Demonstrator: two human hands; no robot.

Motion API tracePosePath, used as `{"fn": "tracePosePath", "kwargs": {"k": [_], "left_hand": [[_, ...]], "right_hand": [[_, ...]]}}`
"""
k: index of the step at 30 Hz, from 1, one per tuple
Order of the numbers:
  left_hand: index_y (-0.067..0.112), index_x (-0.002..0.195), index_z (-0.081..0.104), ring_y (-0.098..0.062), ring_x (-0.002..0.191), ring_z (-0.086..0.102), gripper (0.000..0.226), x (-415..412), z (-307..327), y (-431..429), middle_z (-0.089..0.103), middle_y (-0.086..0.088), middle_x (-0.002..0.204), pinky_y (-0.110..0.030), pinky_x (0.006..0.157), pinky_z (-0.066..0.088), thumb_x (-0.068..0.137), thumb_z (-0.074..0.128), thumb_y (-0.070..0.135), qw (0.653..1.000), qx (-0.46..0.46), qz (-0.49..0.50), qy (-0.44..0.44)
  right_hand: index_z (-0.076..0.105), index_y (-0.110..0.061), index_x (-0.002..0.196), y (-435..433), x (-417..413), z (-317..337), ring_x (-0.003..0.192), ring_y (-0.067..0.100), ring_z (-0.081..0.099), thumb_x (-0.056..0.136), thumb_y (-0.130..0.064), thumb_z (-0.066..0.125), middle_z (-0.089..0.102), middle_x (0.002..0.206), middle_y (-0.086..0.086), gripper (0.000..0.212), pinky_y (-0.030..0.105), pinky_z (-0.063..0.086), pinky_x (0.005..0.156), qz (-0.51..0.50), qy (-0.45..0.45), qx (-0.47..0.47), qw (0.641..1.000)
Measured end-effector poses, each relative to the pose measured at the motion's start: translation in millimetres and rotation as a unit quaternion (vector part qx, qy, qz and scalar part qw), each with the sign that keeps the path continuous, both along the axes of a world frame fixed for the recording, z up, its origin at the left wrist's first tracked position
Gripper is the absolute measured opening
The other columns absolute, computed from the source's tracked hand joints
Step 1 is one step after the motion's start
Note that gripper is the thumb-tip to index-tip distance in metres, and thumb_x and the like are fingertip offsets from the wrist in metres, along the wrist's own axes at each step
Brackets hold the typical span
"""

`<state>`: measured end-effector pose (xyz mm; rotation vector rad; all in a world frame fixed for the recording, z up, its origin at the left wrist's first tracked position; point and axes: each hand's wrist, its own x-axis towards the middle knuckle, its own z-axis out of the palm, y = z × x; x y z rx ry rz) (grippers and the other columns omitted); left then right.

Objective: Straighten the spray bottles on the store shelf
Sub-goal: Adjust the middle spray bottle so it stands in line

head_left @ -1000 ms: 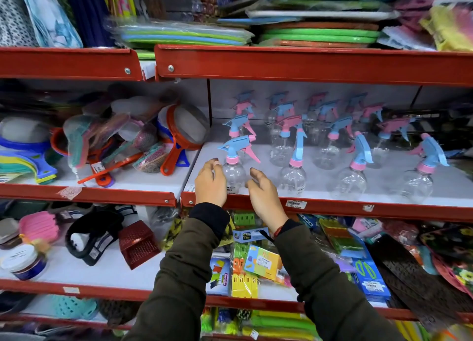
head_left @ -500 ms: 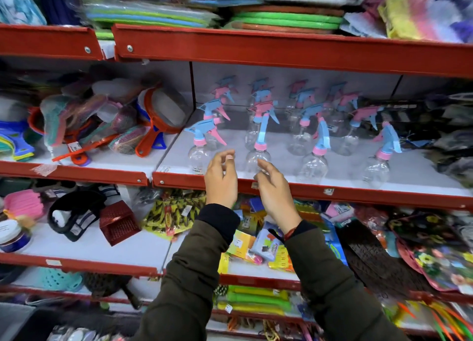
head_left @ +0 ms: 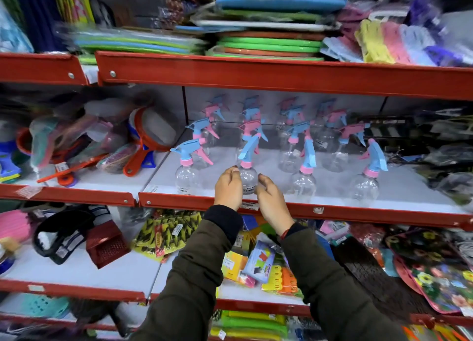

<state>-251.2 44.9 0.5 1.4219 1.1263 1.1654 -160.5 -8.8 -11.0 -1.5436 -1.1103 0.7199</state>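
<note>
Several clear spray bottles with blue and pink trigger heads stand in rows on the white shelf with a red front lip (head_left: 358, 214). My left hand (head_left: 228, 188) curls against the left side of the second front-row spray bottle (head_left: 247, 180), whose head leans right. My right hand (head_left: 271, 200) is cupped just off that bottle's right side, fingers apart, and whether it touches is unclear. The leftmost front bottle (head_left: 188, 178) stands upright with its nozzle pointing left. Two more front bottles (head_left: 303, 184) (head_left: 364, 187) stand to the right, heads tilted.
Orange-rimmed strainers and plastic kitchenware (head_left: 151, 133) crowd the bay to the left. Stacked green and blue mats (head_left: 268, 41) lie on the shelf above. Colourful packets (head_left: 266, 269) fill the shelf below. Dark wrapped goods (head_left: 448, 156) sit at the far right.
Both hands have moved right, from around the leftmost front bottle to the second one. The view has shifted with them.
</note>
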Motion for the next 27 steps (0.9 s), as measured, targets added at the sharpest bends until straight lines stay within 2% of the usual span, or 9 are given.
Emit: {"fn": "tracePosePath", "kwargs": {"k": [5, 8, 10, 13, 17, 18, 22, 27], "left_hand": [[0.013, 0.118, 0.060, -0.022, 0.115, 0.054, 0.034, -2.1, -2.2, 8.3, 0.061, -0.006, 0.124, -0.026, 0.098, 0.038, 0.097, 0.036, 0.023, 1.000, -0.006, -0.012, -0.005], [0.014, 0.118, 0.060, -0.021, 0.115, 0.055, 0.033, -4.0, -1.5, 9.6, 0.060, -0.001, 0.116, -0.024, 0.094, 0.037, 0.097, 0.037, 0.024, 1.000, 0.005, -0.010, -0.006], [0.015, 0.123, 0.058, -0.018, 0.115, 0.052, 0.036, -5.3, -3.8, 7.4, 0.060, -0.003, 0.124, -0.022, 0.094, 0.033, 0.097, 0.037, 0.026, 1.000, 0.015, 0.016, 0.005], [0.013, 0.130, 0.053, -0.022, 0.126, 0.048, 0.041, -5.3, -6.6, 2.5, 0.054, -0.007, 0.138, -0.022, 0.100, 0.030, 0.097, 0.034, 0.028, 0.999, 0.013, 0.032, 0.036], [0.010, 0.134, 0.048, -0.024, 0.130, 0.045, 0.043, -1.9, -5.6, 2.1, 0.050, -0.009, 0.142, -0.025, 0.104, 0.030, 0.098, 0.032, 0.027, 0.999, -0.002, -0.002, 0.052], [0.010, 0.135, 0.047, -0.023, 0.130, 0.045, 0.043, -2.2, -5.2, 3.7, 0.049, -0.009, 0.143, -0.026, 0.106, 0.030, 0.098, 0.033, 0.027, 0.999, -0.006, -0.006, 0.047], [0.014, 0.126, 0.054, -0.021, 0.118, 0.051, 0.038, -5.6, -7.0, 9.4, 0.056, -0.008, 0.133, -0.023, 0.095, 0.034, 0.098, 0.034, 0.026, 1.000, -0.010, -0.012, 0.026], [0.013, 0.128, 0.054, -0.022, 0.121, 0.051, 0.039, -5.8, -7.0, 8.3, 0.056, -0.009, 0.136, -0.026, 0.101, 0.035, 0.098, 0.034, 0.026, 0.999, -0.010, -0.012, 0.039]], "right_hand": [[0.044, -0.009, 0.141, -8.6, -0.1, -7.9, 0.132, 0.021, 0.048, 0.095, -0.019, 0.045, 0.051, 0.145, 0.008, 0.047, 0.029, 0.038, 0.107, -0.018, -0.033, -0.005, 0.999], [0.047, -0.010, 0.139, -7.0, 3.3, -6.4, 0.131, 0.020, 0.049, 0.095, -0.019, 0.044, 0.052, 0.143, 0.007, 0.045, 0.023, 0.036, 0.099, -0.026, -0.023, -0.005, 0.999], [0.044, -0.010, 0.142, -2.7, 5.6, -2.9, 0.130, 0.016, 0.047, 0.096, -0.019, 0.043, 0.049, 0.146, 0.006, 0.047, 0.021, 0.033, 0.098, -0.032, -0.011, -0.003, 0.999], [0.041, -0.011, 0.144, 6.9, 5.3, 3.8, 0.117, 0.007, 0.046, 0.095, -0.015, 0.040, 0.048, 0.146, 0.006, 0.049, 0.021, 0.033, 0.097, -0.022, -0.002, 0.000, 1.000], [0.045, -0.010, 0.140, 11.1, 0.5, 7.9, 0.126, 0.015, 0.049, 0.091, -0.012, 0.041, 0.051, 0.145, 0.008, 0.049, 0.031, 0.037, 0.109, -0.001, 0.001, -0.002, 1.000], [0.046, -0.010, 0.140, 9.6, -0.2, 7.1, 0.125, 0.015, 0.050, 0.091, -0.012, 0.041, 0.053, 0.143, 0.008, 0.049, 0.030, 0.038, 0.108, -0.002, 0.001, -0.001, 1.000], [0.046, -0.012, 0.139, 1.1, -1.9, 0.1, 0.121, 0.011, 0.050, 0.092, -0.011, 0.042, 0.053, 0.142, 0.006, 0.047, 0.023, 0.037, 0.100, -0.009, 0.001, 0.003, 1.000], [0.042, -0.014, 0.143, -1.2, -4.1, -4.6, 0.132, 0.017, 0.047, 0.094, -0.014, 0.042, 0.048, 0.147, 0.006, 0.049, 0.023, 0.035, 0.102, -0.021, -0.011, 0.001, 1.000]]}}
